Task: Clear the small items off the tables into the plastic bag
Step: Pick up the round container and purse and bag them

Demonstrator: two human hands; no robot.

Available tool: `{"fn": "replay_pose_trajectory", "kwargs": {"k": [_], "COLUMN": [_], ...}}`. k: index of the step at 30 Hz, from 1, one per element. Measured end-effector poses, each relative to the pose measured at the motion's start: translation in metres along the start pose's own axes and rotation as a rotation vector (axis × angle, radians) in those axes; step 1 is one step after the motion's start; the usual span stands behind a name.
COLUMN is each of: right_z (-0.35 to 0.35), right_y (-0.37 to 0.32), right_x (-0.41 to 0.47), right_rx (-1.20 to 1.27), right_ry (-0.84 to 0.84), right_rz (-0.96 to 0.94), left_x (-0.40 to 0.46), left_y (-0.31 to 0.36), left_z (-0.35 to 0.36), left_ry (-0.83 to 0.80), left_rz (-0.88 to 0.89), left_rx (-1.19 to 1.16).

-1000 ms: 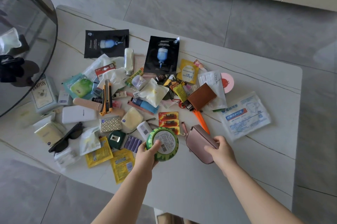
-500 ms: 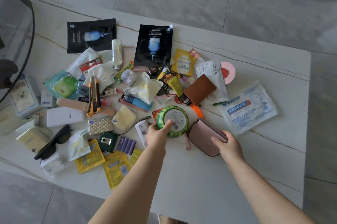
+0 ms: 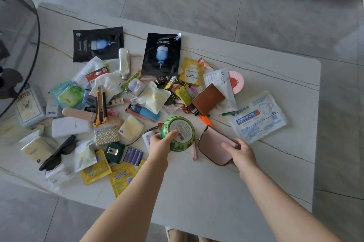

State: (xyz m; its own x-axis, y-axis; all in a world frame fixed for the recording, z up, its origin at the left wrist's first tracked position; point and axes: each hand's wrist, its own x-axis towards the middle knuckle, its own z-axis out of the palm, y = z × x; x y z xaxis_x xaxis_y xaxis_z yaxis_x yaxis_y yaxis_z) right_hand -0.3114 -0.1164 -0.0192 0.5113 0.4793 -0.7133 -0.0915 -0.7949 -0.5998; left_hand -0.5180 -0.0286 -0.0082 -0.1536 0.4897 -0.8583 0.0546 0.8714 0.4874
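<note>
A heap of small items covers the white marble table. My left hand grips a round green watermelon-patterned tin, label side up, at the heap's near edge. Beside it lies a pink zip pouch, and my right hand holds its right end, thumb on top. Behind them lie a brown wallet, a face-mask packet, two black sheet-mask sachets, an orange utility knife, sunglasses and yellow sachets. No plastic bag is in view.
A dark round glass table overlaps the far left corner. A tampon box and a white power bank sit at the left. Grey tiled floor surrounds the table; its near and right parts are bare.
My left hand has carried the green tin forward and to the right, next to the pink pouch. My right hand has stayed on the pouch. The camera has shifted a little.
</note>
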Motion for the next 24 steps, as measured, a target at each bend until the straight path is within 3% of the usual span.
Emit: {"fn": "replay_pose_trajectory", "kwargs": {"k": [6,15,24], "right_z": [-0.013,-0.006,0.039], "right_y": [-0.038,-0.116,-0.161], "right_x": [-0.043,-0.162,-0.284], "right_rx": [0.158,0.231,0.053], "right_ry": [-0.113,-0.336,-0.601], "right_rz": [0.039,0.024,-0.057], "left_x": [-0.066,-0.204,-0.321], "left_y": [0.016,0.019,-0.008], "left_z": [-0.039,-0.133,-0.246], "left_ry": [-0.009,0.046,0.119], "left_rz": [-0.062,-0.016,0.124], "left_rx": [-0.206,-0.417,-0.714]}}
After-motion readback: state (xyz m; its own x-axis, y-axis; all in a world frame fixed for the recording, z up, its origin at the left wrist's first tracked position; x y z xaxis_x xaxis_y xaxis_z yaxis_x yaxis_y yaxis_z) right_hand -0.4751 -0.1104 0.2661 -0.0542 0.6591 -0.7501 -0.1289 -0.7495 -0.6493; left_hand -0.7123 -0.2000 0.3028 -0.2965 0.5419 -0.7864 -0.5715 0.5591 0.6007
